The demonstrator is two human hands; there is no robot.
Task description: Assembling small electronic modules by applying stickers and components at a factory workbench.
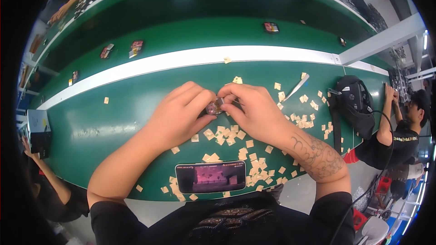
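Note:
In front of my chest, both hands meet over a small dark part with a shiny reddish face (213, 107). My left hand (188, 104) is closed around its left side, with the thumb along the lower edge. The fingers of my right hand (250, 104) pinch at its right end, where a small greyish piece shows. The fingers cover most of the part, so its exact kind is unclear. Several small beige squares (222, 135) lie scattered on the green table (91, 122) below and to the right of my hands.
A phone (210, 178) with a lit screen lies near the front edge. At right are a whitish strip (297, 87) and a black bag (354, 104). Past a white rail (181, 57), a green belt carries small parts (136, 48). A box (38, 129) stands left; people work on both sides.

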